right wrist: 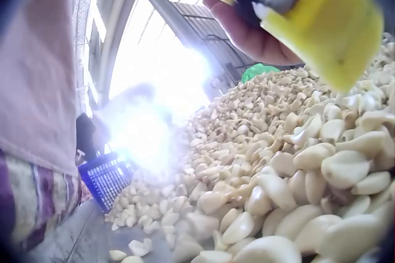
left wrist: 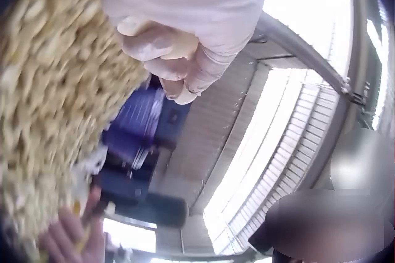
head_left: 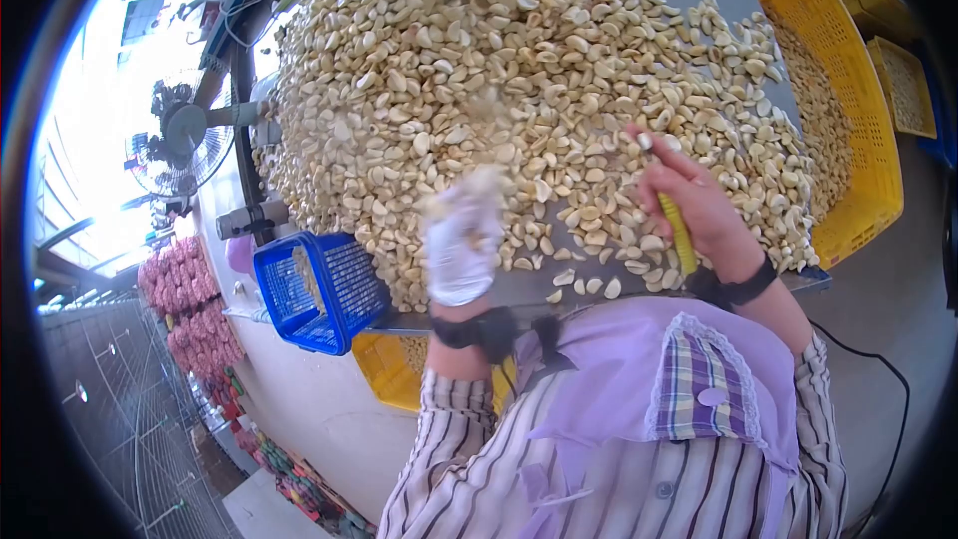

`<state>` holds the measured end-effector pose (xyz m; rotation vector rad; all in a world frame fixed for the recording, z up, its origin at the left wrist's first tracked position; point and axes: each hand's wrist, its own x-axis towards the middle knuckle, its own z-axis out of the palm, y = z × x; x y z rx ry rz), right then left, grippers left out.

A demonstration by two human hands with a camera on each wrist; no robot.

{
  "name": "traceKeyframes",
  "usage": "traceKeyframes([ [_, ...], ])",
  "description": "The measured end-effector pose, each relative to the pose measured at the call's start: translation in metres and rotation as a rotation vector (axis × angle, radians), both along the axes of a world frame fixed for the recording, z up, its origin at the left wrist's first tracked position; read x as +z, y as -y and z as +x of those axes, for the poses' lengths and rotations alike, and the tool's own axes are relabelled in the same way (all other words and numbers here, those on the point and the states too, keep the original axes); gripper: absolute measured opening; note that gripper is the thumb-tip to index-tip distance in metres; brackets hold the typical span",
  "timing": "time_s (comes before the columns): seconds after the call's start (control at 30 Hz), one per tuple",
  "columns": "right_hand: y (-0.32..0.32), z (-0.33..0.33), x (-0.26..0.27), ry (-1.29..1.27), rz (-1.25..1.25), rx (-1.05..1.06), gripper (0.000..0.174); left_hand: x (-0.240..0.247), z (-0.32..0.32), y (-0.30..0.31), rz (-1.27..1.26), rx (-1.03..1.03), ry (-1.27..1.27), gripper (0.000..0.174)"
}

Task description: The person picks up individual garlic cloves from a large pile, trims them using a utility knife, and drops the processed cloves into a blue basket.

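Note:
Pale, peeled clove-like pieces (head_left: 429,70) lie in a broad heap on a grey metal table (head_left: 519,284). Over the heap's near part is the left hand (head_left: 464,240), in a white glove and blurred in the head view. In the left wrist view its gloved fingers (left wrist: 166,59) curl round pale pieces that they partly hide. To the right, the bare right hand (head_left: 704,215) grips a slim yellow tool (head_left: 677,235) over the cloves. Close to the right wrist camera, the tool's yellow part (right wrist: 327,28) and a dark piece beside it appear large; which end this is, I cannot tell.
A blue basket (head_left: 344,284) is at the table's left edge, near a fan (head_left: 185,130). Yellow crates (head_left: 878,160) with more pieces stand at the right, and another (head_left: 384,369) is below the near edge. Reddish net bags (head_left: 180,284) are stacked at the left.

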<state>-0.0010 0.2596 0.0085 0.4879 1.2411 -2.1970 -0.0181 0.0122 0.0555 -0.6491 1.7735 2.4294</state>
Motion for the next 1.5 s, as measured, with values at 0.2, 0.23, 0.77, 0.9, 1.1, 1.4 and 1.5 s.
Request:
traceKeyframes([
  [0.2, -0.005, -0.007, -0.001, -0.057, -0.072, -0.083, 0.047, 0.045, 0.013, 0.196, -0.664, 0.414, -0.234, 0.027],
  [0.23, -0.004, -0.008, -0.003, -0.072, -0.079, -0.079, 0.047, 0.045, 0.018, 0.233, -0.817, 0.489, -0.153, 0.031],
  [0.77, 0.001, -0.003, -0.005, -0.052, 0.03, -0.016, 0.041, -0.061, 0.016, 0.056, -1.621, -0.646, 0.178, 0.031],
  [0.9, 0.006, -0.001, -0.006, -0.063, 0.039, -0.001, 0.046, -0.073, 0.02, 0.062, -1.384, -0.474, 0.052, 0.024],
  [1.1, 0.021, -0.001, 0.016, -0.088, 0.173, 0.254, 0.052, -0.02, 0.021, 0.031, -0.297, -0.335, 0.178, 0.023],
  [1.4, 0.028, 0.0, 0.03, -0.229, 0.208, 0.65, 0.062, -0.016, 0.027, -0.025, 0.004, -0.457, 0.035, 0.017],
  [1.5, 0.026, 0.004, 0.022, -0.289, 0.205, 0.631, 0.057, -0.025, 0.031, -0.011, 0.025, -0.505, 0.03, 0.017],
])
